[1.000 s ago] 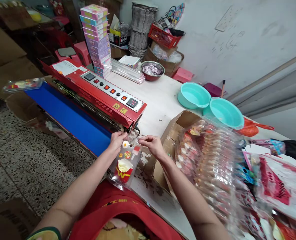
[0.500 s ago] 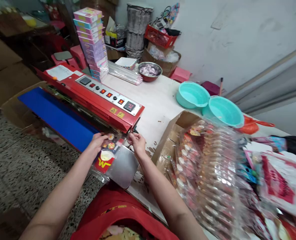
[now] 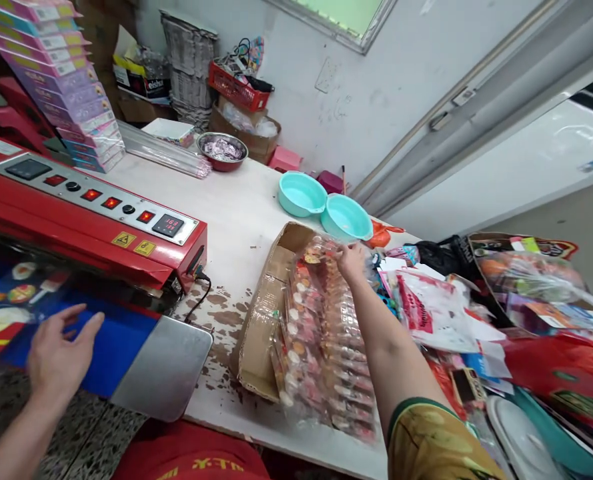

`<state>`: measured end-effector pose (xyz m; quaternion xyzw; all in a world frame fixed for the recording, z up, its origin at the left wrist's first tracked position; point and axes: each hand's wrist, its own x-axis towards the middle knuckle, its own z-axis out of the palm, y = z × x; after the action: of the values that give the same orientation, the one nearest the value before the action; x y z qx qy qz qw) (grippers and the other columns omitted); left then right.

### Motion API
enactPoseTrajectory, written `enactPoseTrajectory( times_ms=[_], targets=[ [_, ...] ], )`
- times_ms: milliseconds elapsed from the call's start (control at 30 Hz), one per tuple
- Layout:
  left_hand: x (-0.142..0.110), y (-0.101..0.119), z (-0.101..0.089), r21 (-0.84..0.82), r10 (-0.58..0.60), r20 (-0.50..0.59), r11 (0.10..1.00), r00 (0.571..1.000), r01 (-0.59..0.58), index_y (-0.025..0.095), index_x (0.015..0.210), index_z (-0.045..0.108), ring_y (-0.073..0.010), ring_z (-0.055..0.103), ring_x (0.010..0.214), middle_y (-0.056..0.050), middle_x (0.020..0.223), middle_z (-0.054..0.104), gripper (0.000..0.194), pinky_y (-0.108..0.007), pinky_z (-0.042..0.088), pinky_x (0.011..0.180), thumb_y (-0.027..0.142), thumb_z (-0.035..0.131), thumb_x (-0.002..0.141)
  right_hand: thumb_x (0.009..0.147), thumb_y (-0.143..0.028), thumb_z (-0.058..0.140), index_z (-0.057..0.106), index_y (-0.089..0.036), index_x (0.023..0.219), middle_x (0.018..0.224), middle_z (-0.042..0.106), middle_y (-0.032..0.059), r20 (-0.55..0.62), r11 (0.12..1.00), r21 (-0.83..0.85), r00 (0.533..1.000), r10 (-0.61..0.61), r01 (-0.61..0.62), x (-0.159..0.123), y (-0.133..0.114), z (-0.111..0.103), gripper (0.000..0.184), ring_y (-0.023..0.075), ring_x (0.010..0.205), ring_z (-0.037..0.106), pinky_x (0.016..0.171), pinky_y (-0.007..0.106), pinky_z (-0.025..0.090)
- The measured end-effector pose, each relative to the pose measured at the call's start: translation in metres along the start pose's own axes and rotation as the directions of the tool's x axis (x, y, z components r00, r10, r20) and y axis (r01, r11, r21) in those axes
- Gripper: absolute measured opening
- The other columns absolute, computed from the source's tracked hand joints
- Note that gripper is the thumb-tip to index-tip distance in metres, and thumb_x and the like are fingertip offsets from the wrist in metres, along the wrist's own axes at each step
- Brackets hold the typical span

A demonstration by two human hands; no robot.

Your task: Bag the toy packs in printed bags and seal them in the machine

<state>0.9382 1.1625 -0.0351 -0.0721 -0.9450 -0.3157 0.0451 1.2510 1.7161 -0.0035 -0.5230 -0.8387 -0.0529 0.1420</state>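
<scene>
My left hand hovers open, fingers spread, over the blue belt of the red sealing machine. A clear toy packet lies on the belt just left of that hand, under the machine's red head. My right hand reaches to the far end of a row of clear toy packets standing in a cardboard box. Its fingers touch the top packet; whether they grip it I cannot tell.
Two teal basins sit beyond the box. A metal bowl, a stack of pink boxes and clear strips stand at the back. Heaped packaging crowds the right. The machine's metal plate juts out at the near edge.
Both hands let go of the packet, which now rides left on the belt. My right hand moved right to the packets in the box. The view swung right.
</scene>
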Motion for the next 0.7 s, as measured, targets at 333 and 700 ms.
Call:
enactPoseTrajectory(
  times_ms=[333, 700],
  targets=[
    [-0.065, 0.059, 0.015, -0.273, 0.319, 0.122, 0.921, 0.940, -0.277, 0.026, 0.092, 0.065, -0.0259, 0.061, 0.099, -0.004, 0.107, 0.067, 0.027, -0.039, 0.047, 0.090, 0.048, 0.056, 0.078, 0.073, -0.039, 0.072, 0.070, -0.016, 0.068, 0.097, 0.073, 0.0126, -0.183, 0.645, 0.734, 0.976, -0.116, 0.214, 0.010, -0.004, -0.071, 0.024, 0.0254, 0.093, 0.067, 0.089, 0.042, 0.049],
    [-0.072, 0.211, -0.002, -0.807, 0.375, 0.528, 0.500, 0.762, 0.313, 0.019, 0.115, 0.065, -0.0228, 0.062, 0.104, -0.011, 0.117, 0.067, 0.055, -0.028, 0.047, 0.084, 0.029, 0.082, 0.063, 0.064, -0.034, 0.084, 0.076, -0.020, 0.072, 0.084, 0.075, 0.0084, 0.126, 0.209, 0.976, 0.929, -0.348, -0.055, -0.116, -0.130, -0.158, 0.019, 0.0236, 0.080, 0.071, 0.078, 0.037, 0.057]
  ],
)
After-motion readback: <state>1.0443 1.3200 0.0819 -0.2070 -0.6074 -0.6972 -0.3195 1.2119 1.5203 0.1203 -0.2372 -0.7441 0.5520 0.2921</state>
